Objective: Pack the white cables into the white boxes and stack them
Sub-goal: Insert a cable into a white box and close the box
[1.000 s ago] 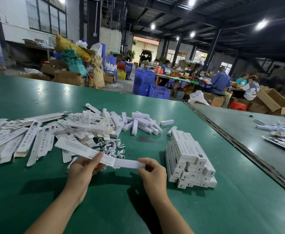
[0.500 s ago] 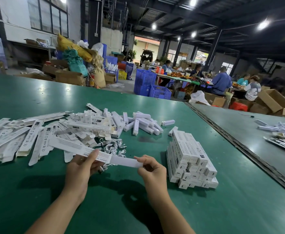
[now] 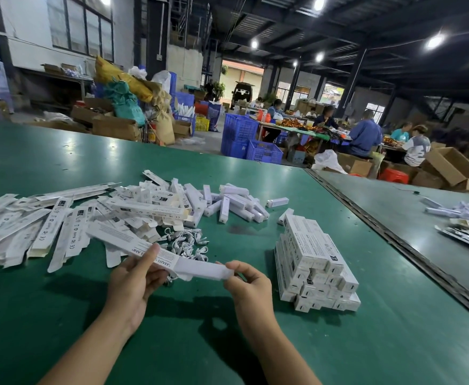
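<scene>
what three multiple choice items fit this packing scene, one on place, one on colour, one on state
1. Where is the stack of boxes?
A) far left
B) right of the right hand
C) on the floor

2. What colour is the table?
A) green
B) red
C) yellow

3. The long white box is:
A) lying flat
B) held by both hands
C) crushed

Answers:
1 B: the stack stands on the table to the right of the right hand.
2 A: the bare top is green.
3 B: the left hand grips it and the right hand pinches its end.
</scene>
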{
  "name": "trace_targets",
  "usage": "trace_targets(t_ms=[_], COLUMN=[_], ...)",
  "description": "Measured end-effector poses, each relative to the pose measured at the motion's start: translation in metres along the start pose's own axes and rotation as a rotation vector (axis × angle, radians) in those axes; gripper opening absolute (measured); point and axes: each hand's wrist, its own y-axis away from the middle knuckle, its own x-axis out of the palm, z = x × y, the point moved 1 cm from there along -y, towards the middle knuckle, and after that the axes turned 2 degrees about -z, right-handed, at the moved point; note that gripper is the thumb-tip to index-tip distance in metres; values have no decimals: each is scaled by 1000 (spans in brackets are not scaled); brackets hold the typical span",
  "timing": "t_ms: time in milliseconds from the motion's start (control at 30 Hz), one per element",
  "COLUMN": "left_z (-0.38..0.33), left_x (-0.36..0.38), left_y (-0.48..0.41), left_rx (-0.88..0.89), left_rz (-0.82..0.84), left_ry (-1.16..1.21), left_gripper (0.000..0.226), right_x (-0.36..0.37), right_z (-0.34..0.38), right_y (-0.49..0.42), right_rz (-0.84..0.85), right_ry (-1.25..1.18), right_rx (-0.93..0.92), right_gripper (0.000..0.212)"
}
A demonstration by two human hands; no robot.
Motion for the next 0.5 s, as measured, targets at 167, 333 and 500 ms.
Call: trace_targets(t_ms=[167,333,500], left_z=[2,4,10], left_x=[6,12,16], left_y=[6,12,17], left_rx=[-6,5,7], left_rz=[11,40,96], left_ry=[-6,-60,-75], left_gripper=[16,10,16], right_x=[7,15,11], right_z=[-5,-7,-11], right_y=[4,7,3], right_rz=[-18,24,-132], right_ry=[131,244,432], right_rx=[-25,-76,-81], right_gripper=[40,34,33])
